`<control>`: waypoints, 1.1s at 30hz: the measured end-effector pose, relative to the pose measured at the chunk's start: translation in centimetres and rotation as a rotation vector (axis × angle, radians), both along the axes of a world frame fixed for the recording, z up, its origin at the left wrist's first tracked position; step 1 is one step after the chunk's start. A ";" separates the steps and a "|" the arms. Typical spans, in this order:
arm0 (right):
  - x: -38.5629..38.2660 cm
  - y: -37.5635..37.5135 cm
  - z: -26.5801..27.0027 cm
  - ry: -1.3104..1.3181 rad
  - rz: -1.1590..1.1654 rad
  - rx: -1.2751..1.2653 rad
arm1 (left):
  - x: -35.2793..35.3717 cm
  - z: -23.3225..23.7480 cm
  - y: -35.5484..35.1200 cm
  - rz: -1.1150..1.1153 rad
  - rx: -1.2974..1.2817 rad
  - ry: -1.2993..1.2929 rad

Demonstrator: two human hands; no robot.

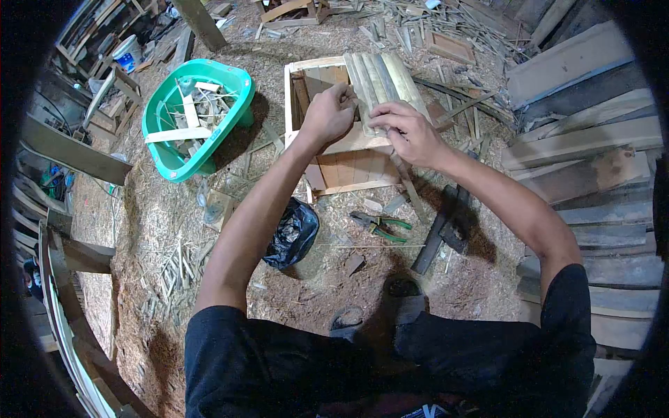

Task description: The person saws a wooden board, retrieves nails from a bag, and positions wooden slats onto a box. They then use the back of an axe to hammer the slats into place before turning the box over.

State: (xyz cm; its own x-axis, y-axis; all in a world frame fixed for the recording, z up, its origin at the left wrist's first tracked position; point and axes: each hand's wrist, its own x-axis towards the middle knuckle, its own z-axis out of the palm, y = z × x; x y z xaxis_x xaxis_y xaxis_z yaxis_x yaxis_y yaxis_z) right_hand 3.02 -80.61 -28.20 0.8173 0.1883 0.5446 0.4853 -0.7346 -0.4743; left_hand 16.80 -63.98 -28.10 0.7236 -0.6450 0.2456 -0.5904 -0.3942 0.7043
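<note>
Reaching to the upper centre of the frame, two bare arms (265,202) meet over a wooden box (357,171), whose top is partly covered by pale slats (369,80) on the right, with an opening on the left. The left hand (330,115) is curled at the near end of the opening, just left of the slats. The right hand (408,131) has its fingers bent and bunched at the slats' near ends; whether either of the hands grips anything cannot be told. Below the box, pliers (382,224) with green handles lie on the littered floor (446,301), between a black bag (293,238) and a dark bar (437,230). A green basin (169,167) at upper left holds wood scraps (189,110); planks (599,150) lie along the right side.
</note>
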 end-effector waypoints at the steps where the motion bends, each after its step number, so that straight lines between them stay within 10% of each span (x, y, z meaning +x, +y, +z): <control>1: 0.0 -0.1 -0.2 0.022 0.000 -0.016 | 0.1 -0.4 0.0 -0.003 -0.006 0.040; 10: 1.0 -0.6 -1.2 0.089 -0.187 0.454 | 0.3 -0.2 0.3 0.007 -0.093 0.170; 33: 1.2 0.3 -1.5 0.127 -0.297 0.419 | -0.3 0.5 0.2 -0.060 -0.036 0.004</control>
